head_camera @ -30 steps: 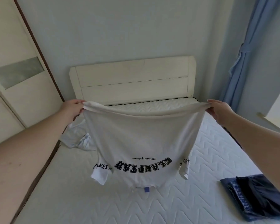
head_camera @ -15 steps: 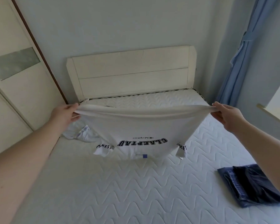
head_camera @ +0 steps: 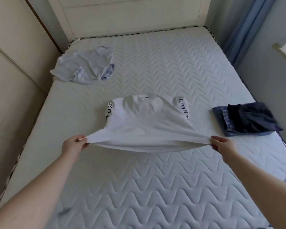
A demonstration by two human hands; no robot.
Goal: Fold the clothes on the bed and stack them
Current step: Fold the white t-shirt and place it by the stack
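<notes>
White T-shirt [head_camera: 144,123] lay mid-bed [head_camera: 155,187], collar end away from the person, hem end lifted. Left hand [head_camera: 74,146] pinched the left hem corner, right hand [head_camera: 221,144] pinched the right; both closed on cloth, hem stretched taut between them and sagging slightly in the middle. Fabric looked thin, light and limp: no stiffness, draped and wrinkled near the collar, so it would need tension or a flat surface to hold shape. Not slippery, not fragile. Corner pinches suited spreading; for folding, shoulder and hem edges looked the better grab points. Folded dark clothes [head_camera: 246,119] sat stacked near the right edge. Crumpled pale garment [head_camera: 84,68] lay far left, unfolded.
</notes>
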